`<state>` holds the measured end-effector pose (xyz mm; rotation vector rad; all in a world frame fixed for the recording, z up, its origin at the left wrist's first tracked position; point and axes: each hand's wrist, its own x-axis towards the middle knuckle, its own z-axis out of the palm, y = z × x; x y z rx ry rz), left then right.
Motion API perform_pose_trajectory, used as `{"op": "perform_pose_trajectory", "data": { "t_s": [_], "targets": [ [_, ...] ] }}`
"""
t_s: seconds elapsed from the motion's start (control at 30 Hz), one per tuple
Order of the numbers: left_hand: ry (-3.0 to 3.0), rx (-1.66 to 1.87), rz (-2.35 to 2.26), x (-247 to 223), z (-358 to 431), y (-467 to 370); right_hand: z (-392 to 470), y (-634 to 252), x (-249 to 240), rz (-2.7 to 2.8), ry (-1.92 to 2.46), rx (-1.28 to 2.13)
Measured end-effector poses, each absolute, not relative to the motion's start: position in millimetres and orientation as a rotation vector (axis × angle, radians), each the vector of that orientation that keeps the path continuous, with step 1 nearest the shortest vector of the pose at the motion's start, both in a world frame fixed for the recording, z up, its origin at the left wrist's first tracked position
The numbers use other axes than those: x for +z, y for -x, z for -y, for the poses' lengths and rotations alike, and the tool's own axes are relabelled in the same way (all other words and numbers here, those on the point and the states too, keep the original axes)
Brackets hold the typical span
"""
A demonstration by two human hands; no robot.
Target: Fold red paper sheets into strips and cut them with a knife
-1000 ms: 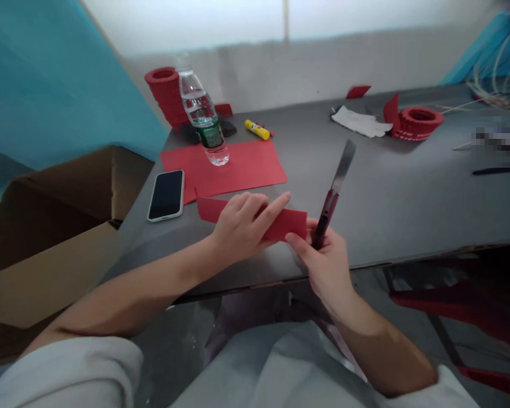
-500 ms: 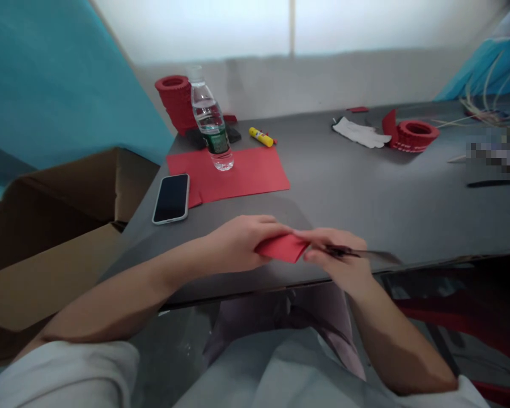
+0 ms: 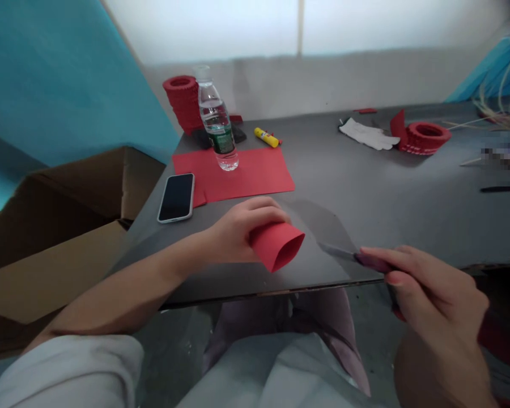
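My left hand (image 3: 249,226) is closed around a folded piece of red paper (image 3: 270,243), just above the table's front edge. The paper's right end gapes into a pointed oval opening. To the right, my right hand (image 3: 437,300) grips a pair of scissors (image 3: 372,262) by dark purplish handles. Their blades point left toward the paper's open end, with a gap between. A flat red sheet (image 3: 255,173) lies behind my left hand, and a phone (image 3: 177,197) rests against its left side. On that sheet stands a clear water bottle (image 3: 219,127).
A yellow glue stick (image 3: 266,137) lies behind the red sheet. Ring-shaped red paper stacks (image 3: 182,105) stand at the back left and right. Near the right stack is a white glove (image 3: 368,134). An open cardboard box (image 3: 59,266) sits left of the grey table (image 3: 344,181).
My right hand has left the paper and moved right, swinging the scissors so the blades now point left. The paper in my left hand has gone from flat to opened at its end.
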<state>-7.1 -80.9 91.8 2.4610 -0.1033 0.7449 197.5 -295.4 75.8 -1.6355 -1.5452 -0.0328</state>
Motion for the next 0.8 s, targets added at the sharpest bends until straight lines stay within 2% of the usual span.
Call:
{"op": "perform_pose_trajectory", "data": {
  "t_s": [0.47, 0.63, 0.8],
  "targets": [
    [-2.369, 0.696, 0.073, 89, 78, 8, 303, -196, 92, 1.665, 1.744, -0.305],
    [-2.345, 0.69, 0.079, 87, 78, 8, 301, -189, 103, 1.555, 1.917, -0.292],
    [-2.345, 0.683, 0.099, 88, 76, 9, 300, -188, 107, 1.536, 1.902, -0.308]
  ]
}}
